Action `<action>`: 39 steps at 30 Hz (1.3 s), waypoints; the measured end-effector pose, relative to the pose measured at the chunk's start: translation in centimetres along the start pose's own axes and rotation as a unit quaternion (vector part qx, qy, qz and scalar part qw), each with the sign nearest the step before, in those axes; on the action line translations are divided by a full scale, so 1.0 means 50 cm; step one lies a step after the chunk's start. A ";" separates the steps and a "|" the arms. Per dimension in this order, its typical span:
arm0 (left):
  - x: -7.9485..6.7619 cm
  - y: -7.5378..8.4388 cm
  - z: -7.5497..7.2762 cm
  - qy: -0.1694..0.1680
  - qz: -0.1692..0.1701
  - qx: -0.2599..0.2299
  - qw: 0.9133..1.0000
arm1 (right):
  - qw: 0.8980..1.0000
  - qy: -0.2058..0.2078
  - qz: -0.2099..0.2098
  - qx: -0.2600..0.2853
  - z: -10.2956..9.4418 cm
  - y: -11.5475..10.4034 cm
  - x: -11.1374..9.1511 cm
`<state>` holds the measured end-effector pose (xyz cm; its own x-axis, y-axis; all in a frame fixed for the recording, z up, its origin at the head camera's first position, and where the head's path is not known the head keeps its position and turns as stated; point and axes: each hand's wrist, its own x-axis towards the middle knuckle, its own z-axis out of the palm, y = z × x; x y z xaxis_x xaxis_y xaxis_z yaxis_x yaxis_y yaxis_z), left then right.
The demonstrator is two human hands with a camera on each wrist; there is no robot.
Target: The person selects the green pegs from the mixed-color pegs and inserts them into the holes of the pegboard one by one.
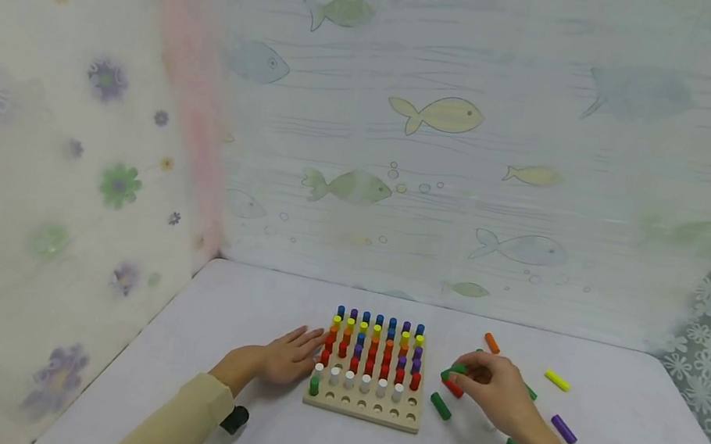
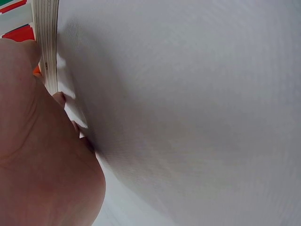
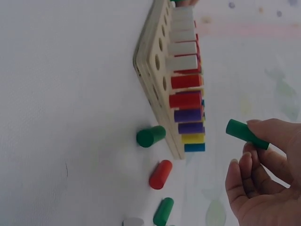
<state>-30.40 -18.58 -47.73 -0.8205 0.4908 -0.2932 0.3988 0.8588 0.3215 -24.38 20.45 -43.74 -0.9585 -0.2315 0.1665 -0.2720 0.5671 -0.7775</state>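
Pegboard (image 1: pixel 376 417) with coloured pegs (image 1: pixel 369 369), one green peg (image 1: pixel 314 387) in front row

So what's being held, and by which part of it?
The right hand pinches a green peg around its middle, one end jutting free. The left hand touches the pegboard.

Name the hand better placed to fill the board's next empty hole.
Probably the right hand: it pinches a green peg beside the board. The left hand, holding none, rests at the board's left edge.
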 end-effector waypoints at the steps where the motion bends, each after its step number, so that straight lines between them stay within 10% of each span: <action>1: 0.000 0.000 0.000 0.000 0.000 -0.001 1.000 | 1.000 -0.001 0.001 0.000 0.002 -0.003 0.000; 39: -0.006 0.009 -0.012 -0.016 -0.005 -0.007 1.000 | 0.995 -0.072 -0.047 0.047 0.119 -0.060 0.015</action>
<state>-30.20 -18.44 -46.94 -0.8108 0.4870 -0.3248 0.3849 0.8616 0.3309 -23.76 13.86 -44.90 -0.9049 -0.3953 0.1576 -0.3446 0.4633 -0.8165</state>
